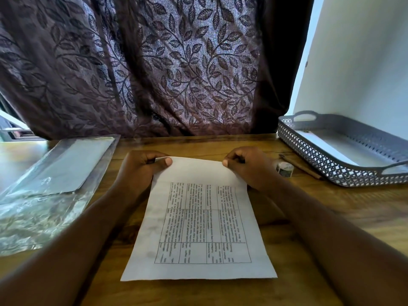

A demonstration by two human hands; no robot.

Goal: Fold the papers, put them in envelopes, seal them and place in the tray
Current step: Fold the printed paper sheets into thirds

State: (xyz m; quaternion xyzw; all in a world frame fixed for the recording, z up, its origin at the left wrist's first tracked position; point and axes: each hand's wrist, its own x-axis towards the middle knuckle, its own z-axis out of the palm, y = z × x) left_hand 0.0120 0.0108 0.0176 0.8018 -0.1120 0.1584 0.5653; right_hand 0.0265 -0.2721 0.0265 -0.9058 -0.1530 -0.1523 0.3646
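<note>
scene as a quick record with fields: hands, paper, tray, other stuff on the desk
paper: printed sheet with a grid of text, on the wooden table, unfolded
left hand: pinches its far left corner
right hand: pinches its far right corner
tray: grey lattice, far right, something white inside
plastic pack: left of the paper, pale flat item inside
tape roll: between right hand and tray

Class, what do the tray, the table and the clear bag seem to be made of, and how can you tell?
Tray: probably grey plastic, matte; moulded lattice walls and handles.
Table: wood or wood-look laminate; brown grain, slight sheen.
Bag: thin clear plastic film, glossy; crinkles and glare.
</note>
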